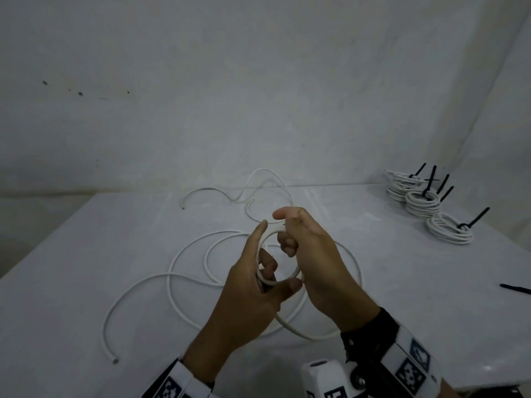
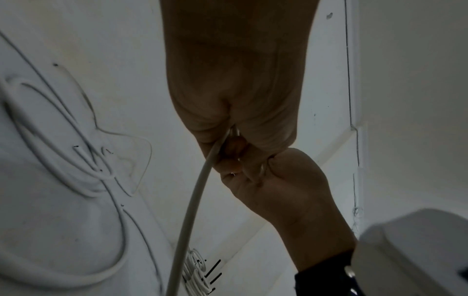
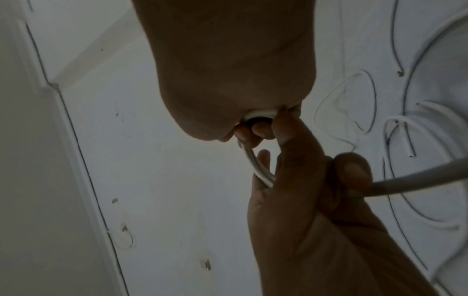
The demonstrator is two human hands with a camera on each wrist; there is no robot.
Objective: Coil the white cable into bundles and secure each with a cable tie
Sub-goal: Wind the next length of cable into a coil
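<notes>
A small coil of white cable [image 1: 293,275] hangs above the table between both hands. My left hand [image 1: 258,268] holds its left side, index finger along the rim and thumb under the bottom. My right hand [image 1: 298,237] pinches the coil's top and right side with curled fingers. In the left wrist view the cable [image 2: 192,200] runs down out of the left hand [image 2: 235,90]. The right wrist view shows the coil [image 3: 258,116] under the right hand [image 3: 228,70], with the left hand's fingers [image 3: 298,160] around it. The rest of this cable [image 1: 178,254] lies in wide loops on the table.
The white table [image 1: 86,268] meets white walls at the back. A thinner loose cable [image 1: 258,179] lies at the back centre. Tied bundles [image 1: 422,202] [image 1: 449,232] with black cable ties stand at the back right. One loose black tie [image 1: 515,289] lies at the right edge.
</notes>
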